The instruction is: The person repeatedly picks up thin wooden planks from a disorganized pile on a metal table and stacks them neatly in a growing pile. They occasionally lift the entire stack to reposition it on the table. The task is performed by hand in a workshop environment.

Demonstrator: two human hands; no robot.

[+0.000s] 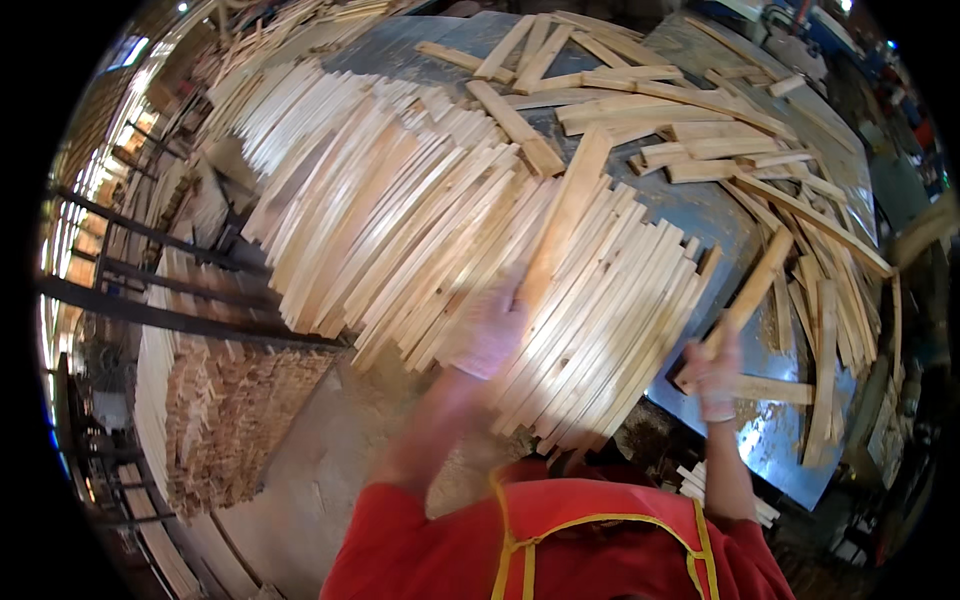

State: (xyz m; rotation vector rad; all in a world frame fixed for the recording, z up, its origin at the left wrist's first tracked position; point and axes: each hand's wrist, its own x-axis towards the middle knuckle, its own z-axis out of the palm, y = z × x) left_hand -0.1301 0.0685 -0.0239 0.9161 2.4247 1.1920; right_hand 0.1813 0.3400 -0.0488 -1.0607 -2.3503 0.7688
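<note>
Pale wood nearly everywhere: a long, packed row of narrow strips (600,310) runs from upper left to the middle of the frame. Hands apart. Left hand (490,330), centre, is at the near end of a long plank (570,215) lying aslant over the row; blur there, so can't tell if the fingers are closed on it. Right hand (715,375), right of centre, looks clasped round the lower end of a second plank (760,275), which points up toward the loose pile (700,140) at upper right (messy, pieces crossing at all angles). Metal table (765,440) shows bare at lower right. Risks, my guess: the long plank, if pushed down askew, could wedge and knock neighbouring strips out of line; the second plank could catch on crossing pieces and drag some loose; rough edges could splinter into a palm if wood slides through the grip. Row's right-hand edge looks unsupported, so a sideways bump might topple end strips.
</note>
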